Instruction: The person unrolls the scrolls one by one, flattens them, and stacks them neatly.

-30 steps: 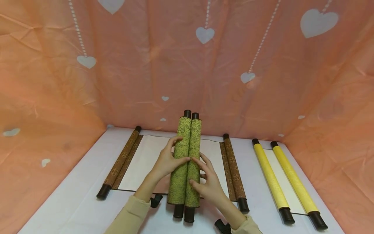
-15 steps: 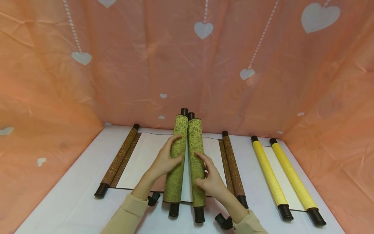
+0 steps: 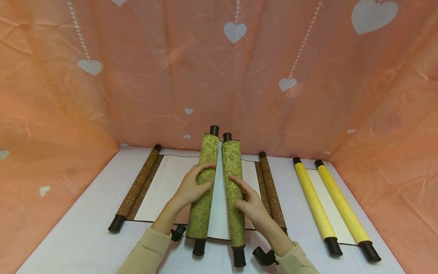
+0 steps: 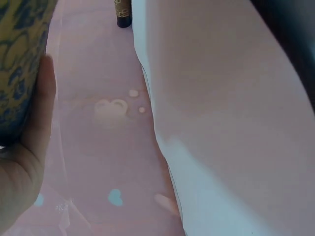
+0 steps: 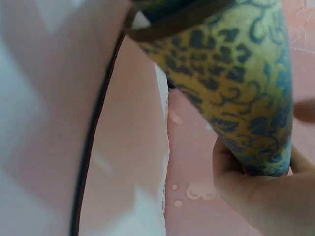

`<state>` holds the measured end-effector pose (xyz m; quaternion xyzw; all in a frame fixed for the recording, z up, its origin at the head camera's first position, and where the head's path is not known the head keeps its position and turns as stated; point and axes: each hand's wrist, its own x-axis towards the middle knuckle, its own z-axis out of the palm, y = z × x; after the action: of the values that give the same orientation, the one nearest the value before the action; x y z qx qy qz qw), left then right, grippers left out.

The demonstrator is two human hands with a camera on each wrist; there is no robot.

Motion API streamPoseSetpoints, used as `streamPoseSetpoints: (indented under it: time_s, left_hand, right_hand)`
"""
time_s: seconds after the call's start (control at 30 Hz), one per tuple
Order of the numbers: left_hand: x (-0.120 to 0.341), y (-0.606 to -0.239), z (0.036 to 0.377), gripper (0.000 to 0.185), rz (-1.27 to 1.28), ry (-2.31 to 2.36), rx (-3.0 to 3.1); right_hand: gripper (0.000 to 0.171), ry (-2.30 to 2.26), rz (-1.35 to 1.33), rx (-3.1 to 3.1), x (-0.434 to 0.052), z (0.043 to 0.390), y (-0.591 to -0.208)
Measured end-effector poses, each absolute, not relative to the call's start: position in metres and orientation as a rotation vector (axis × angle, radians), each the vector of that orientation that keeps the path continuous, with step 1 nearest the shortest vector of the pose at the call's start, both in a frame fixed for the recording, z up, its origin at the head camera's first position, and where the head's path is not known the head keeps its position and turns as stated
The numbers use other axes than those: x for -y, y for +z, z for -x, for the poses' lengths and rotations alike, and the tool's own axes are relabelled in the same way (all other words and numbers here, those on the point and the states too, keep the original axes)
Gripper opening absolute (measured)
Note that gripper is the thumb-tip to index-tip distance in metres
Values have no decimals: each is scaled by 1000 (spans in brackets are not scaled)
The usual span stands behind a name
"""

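A green patterned scroll with black end knobs is partly unrolled in the middle of the head view, a strip of pale paper (image 3: pixel 218 213) showing between its two rolls. My left hand (image 3: pixel 191 186) grips the left roll (image 3: pixel 202 205), thumb on top and fingers around its far side. Around the right roll (image 3: pixel 234 194) my right hand (image 3: pixel 251 203) holds on, with one finger laid along the top. Both rolls are raised above the table and tilt apart. In the right wrist view, the patterned roll (image 5: pixel 236 78) sits in the palm.
Beneath lies an opened scroll with brown patterned rolls (image 3: pixel 140 186) and white paper (image 3: pixel 167 190). A yellow scroll (image 3: pixel 316 201), slightly opened, lies at the right. Black wrist straps (image 3: pixel 178 233) show at both wrists. Orange cloth with hearts (image 3: pixel 205 76) surrounds the white table (image 3: pixel 78 228).
The two green rolls, side by side a second ago, have been drawn apart. The left hand went left and the right hand right, baring a widening strip of paper between them.
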<state>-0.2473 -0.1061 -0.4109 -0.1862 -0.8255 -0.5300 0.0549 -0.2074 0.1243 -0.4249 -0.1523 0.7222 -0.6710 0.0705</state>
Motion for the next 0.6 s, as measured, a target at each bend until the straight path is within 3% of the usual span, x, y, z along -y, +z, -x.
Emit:
streamPoseSetpoints:
  time_s: [0.33,0.6]
  left_hand:
    - [111,-408,249,57,599,-1578,2510]
    - [117,-405,249,59,625,-1551,2457]
  right_hand:
    - [77,-1860,465,-2471,-127,209,-427]
    - [80,-1947,470,-2393,-134,209,-421]
